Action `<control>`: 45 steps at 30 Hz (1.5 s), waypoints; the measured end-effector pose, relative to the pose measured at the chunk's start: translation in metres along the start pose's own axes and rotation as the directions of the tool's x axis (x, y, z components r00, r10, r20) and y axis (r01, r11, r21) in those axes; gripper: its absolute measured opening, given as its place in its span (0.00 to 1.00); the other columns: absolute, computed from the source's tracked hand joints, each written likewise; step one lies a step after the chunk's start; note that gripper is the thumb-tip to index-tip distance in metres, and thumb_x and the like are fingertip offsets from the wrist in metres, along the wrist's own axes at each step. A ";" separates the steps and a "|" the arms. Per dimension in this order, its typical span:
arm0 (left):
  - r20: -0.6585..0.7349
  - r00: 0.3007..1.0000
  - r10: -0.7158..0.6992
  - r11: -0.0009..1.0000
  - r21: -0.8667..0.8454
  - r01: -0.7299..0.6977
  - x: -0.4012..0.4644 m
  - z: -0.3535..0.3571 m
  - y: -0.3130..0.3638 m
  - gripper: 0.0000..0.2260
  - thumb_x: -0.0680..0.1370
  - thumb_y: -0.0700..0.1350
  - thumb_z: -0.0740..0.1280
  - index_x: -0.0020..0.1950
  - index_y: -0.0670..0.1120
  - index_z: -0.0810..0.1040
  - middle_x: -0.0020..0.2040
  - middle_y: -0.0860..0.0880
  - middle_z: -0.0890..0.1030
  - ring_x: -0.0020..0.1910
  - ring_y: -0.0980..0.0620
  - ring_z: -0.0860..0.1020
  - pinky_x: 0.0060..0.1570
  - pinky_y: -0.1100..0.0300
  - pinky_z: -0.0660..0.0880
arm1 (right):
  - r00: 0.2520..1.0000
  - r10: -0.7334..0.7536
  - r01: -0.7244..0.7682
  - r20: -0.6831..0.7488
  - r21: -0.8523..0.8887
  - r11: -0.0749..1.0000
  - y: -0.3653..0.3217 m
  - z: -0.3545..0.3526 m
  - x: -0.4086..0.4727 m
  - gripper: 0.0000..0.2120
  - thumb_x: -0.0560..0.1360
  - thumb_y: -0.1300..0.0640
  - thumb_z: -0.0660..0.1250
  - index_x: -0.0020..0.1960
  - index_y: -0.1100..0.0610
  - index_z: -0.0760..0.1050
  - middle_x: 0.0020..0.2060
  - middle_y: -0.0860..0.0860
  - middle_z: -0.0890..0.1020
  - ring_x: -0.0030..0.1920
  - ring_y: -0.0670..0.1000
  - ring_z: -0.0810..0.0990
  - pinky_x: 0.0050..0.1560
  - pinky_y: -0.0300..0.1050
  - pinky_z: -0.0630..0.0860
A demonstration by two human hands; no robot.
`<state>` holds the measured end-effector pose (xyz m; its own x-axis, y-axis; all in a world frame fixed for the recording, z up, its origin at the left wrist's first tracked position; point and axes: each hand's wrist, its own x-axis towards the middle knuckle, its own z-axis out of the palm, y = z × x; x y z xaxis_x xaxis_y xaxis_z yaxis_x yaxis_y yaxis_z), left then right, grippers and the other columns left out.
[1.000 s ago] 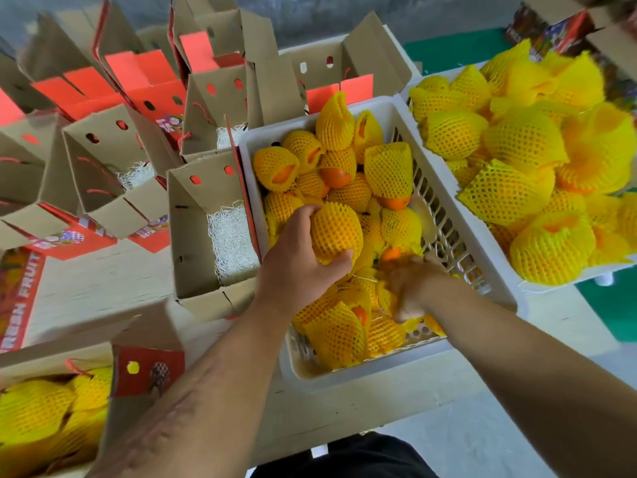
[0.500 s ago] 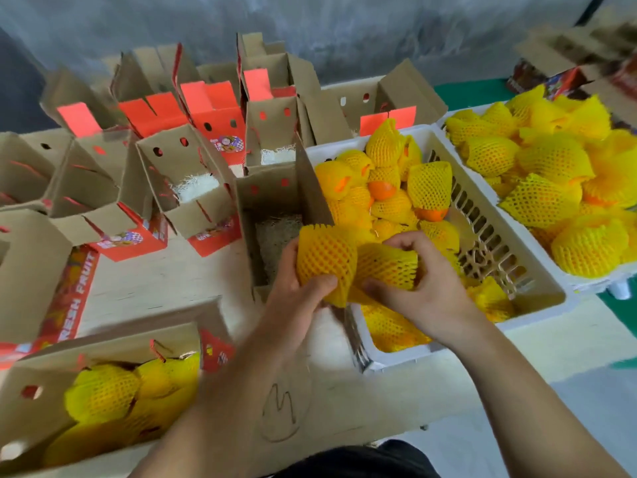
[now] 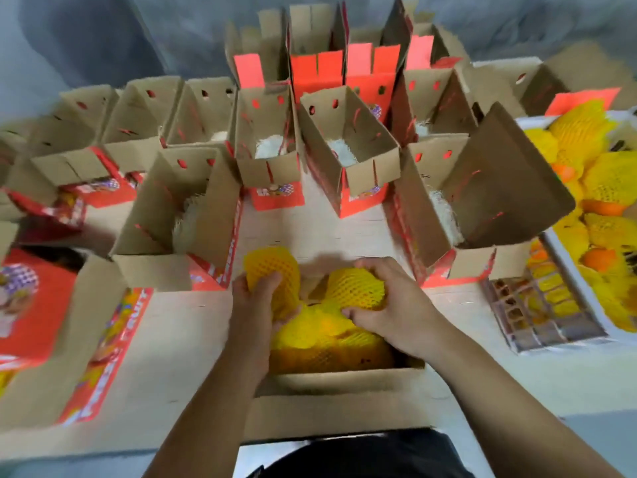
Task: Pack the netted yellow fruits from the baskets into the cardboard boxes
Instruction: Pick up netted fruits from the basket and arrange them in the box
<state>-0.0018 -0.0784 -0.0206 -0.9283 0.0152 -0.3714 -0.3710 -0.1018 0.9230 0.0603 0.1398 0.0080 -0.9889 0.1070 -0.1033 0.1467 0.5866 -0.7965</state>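
My left hand (image 3: 256, 307) grips one netted yellow fruit (image 3: 272, 270) and my right hand (image 3: 393, 310) grips another netted fruit (image 3: 355, 288). Both are held just above an open cardboard box (image 3: 337, 382) at the table's near edge, directly in front of me. That box holds several netted yellow fruits (image 3: 320, 336). At the far right a white plastic basket (image 3: 558, 326) contains more netted fruits (image 3: 603, 188).
Many open cardboard boxes with red outsides fill the table behind, such as one (image 3: 348, 143) with white shredded padding and a larger one (image 3: 479, 188) beside the basket. A closed-side box (image 3: 31, 305) lies at the left. A grey wall stands behind.
Both hands lifted a fruit each out of the white basket and carried them left and toward me, over the near box. The view swung left, so the basket now sits at the right edge.
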 end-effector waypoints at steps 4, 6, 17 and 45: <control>0.062 0.994 -0.090 0.993 0.084 0.084 0.004 -0.029 0.004 0.23 0.73 0.53 0.75 0.66 0.56 0.73 0.58 0.55 0.79 0.60 0.48 0.80 0.57 0.43 0.81 | 0.995 -0.069 0.090 0.068 -0.386 0.918 -0.009 0.028 0.015 0.33 0.69 0.46 0.80 0.70 0.52 0.75 0.62 0.50 0.73 0.63 0.58 0.74 0.64 0.56 0.71; 0.154 0.981 -0.122 0.981 0.172 0.095 0.000 -0.029 0.005 0.24 0.66 0.58 0.75 0.61 0.64 0.73 0.59 0.54 0.80 0.57 0.51 0.81 0.54 0.44 0.82 | 0.992 -0.062 0.103 0.108 -0.423 0.900 -0.009 0.036 0.020 0.32 0.70 0.47 0.80 0.70 0.54 0.73 0.62 0.51 0.68 0.59 0.58 0.76 0.56 0.56 0.77; 0.465 0.790 -0.400 0.625 0.769 -0.135 0.003 -0.020 -0.002 0.32 0.69 0.60 0.71 0.69 0.63 0.63 0.57 0.54 0.76 0.54 0.54 0.76 0.54 0.53 0.78 | 0.951 0.122 0.094 0.283 -0.644 0.759 -0.001 0.075 0.024 0.25 0.81 0.53 0.63 0.75 0.54 0.60 0.69 0.58 0.65 0.66 0.61 0.71 0.57 0.55 0.78; 0.469 0.855 -0.222 0.845 0.530 -0.072 0.021 -0.007 -0.035 0.42 0.66 0.72 0.71 0.76 0.61 0.62 0.65 0.59 0.78 0.63 0.59 0.77 0.66 0.55 0.73 | 0.981 -0.035 0.083 0.189 -0.254 0.964 -0.004 0.061 0.006 0.53 0.65 0.59 0.79 0.79 0.40 0.51 0.67 0.52 0.65 0.68 0.56 0.70 0.66 0.53 0.75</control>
<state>-0.0086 -0.0818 -0.0612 -0.7224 0.5024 -0.4752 -0.2593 0.4403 0.8596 0.0525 0.0893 -0.0257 -0.9803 -0.0670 -0.1860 0.0654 0.7781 -0.6247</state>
